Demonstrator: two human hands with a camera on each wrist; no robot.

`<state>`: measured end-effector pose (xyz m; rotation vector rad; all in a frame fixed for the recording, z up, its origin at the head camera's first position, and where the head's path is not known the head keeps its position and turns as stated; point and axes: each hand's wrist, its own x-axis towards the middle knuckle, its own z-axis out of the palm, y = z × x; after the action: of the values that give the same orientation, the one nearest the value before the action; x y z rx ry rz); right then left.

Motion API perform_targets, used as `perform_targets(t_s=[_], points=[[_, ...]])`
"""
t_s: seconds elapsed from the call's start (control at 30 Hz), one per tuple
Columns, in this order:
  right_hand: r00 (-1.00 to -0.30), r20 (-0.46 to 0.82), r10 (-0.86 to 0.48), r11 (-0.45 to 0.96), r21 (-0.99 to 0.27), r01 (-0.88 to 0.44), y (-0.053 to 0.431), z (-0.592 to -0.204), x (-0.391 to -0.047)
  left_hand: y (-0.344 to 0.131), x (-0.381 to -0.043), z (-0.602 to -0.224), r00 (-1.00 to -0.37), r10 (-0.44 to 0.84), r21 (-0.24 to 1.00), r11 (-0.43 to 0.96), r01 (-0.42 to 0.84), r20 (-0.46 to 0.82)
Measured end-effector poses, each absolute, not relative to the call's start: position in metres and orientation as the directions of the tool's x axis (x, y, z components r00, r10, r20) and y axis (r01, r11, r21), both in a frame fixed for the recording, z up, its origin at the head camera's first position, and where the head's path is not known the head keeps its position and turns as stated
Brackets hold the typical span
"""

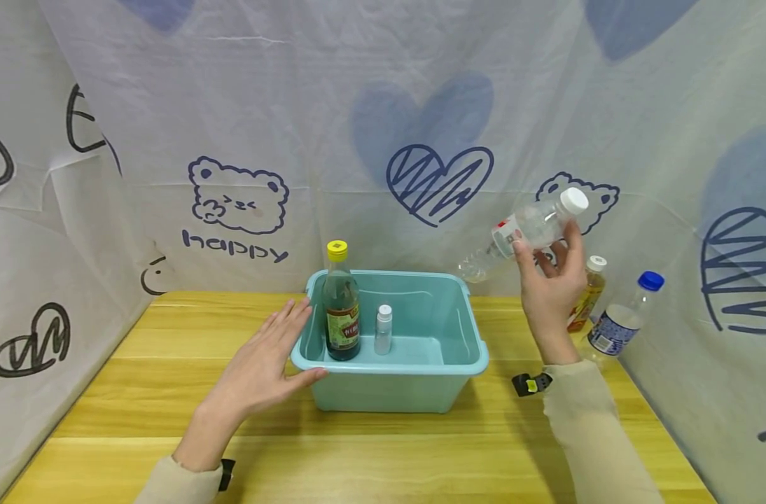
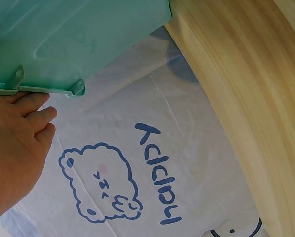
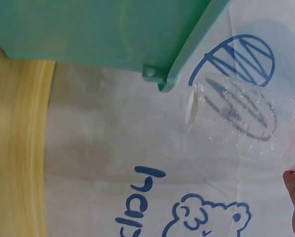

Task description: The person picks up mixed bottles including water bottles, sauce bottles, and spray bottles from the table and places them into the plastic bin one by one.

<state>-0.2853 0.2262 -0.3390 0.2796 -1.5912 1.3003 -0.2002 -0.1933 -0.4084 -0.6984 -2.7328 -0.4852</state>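
Note:
A light teal plastic bin (image 1: 389,392) stands on the table. In it are a glass bottle with a yellow cap (image 1: 343,308), dark at its bottom, and a small clear bottle with a white cap (image 1: 384,334). My left hand (image 1: 257,371) rests at the bin's left rim, fingers extended; in the left wrist view its fingertips meet the rim. Raised above the table right of the bin, my right hand (image 1: 553,297) grips a clear plastic bottle (image 1: 528,227) with a white cap. That bottle is tilted, cap up and base toward the bin. Only a fingertip shows in the right wrist view.
Behind the right forearm stand a bottle with a white cap and amber contents (image 1: 591,294) and a clear bottle with a blue cap (image 1: 617,325). Printed cloth (image 1: 332,210) hangs along the back and sides of the wooden table (image 1: 370,462).

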Motion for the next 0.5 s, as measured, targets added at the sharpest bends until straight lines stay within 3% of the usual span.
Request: perform_targets(t_s=[0.5], points=[[-0.525,0.787,0.325,0.402,-0.617,-0.676,0.205,-0.338,-0.275,-0.194,-0.201,-0.409,-0.839,0.411,0.244,0.826,0.508,0.356]])
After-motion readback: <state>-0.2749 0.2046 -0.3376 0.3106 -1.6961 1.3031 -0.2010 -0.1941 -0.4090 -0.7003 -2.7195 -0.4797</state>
